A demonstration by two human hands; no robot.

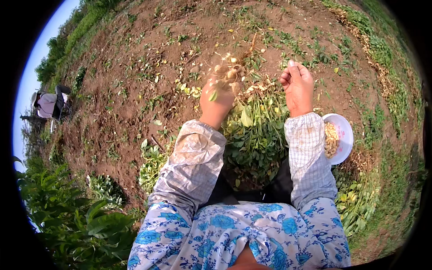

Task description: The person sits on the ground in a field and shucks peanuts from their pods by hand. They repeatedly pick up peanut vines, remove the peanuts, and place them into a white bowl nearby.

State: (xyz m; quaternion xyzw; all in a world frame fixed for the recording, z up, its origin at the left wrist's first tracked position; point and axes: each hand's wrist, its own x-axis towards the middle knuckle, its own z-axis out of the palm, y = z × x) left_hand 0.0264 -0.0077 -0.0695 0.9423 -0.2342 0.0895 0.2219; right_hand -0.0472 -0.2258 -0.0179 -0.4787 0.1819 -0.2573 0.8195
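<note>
Two bare hands are out over the dirt here, one to each checked, creased sleeve (310,155). The left hand (218,102) is closed around a peanut cluster (231,74), its thin, wiry roots and at least three knobbly, tan pods standing beyond the fingers; a single pale green leaf (213,95) hangs against that hand. The right hand (298,87), a little apart from it, has its fingers curled in and thumb raised; I can't tell whether the tips pinch anything. Between the forearms lies one heap of pulled plants (256,139), stringy pale stems toward the hands and soft, dark green leaves nearer the body. Just beside the right sleeve sits one round white bucket (345,135), smooth-walled and open at the top, with more peanuts (331,140), too many to count, inside. Crumbly brown soil (130,83), flecked with yellow leaves, gives open room beyond the hands and off to the left, while a grassy strip (396,103) edges the ground at far right.
</note>
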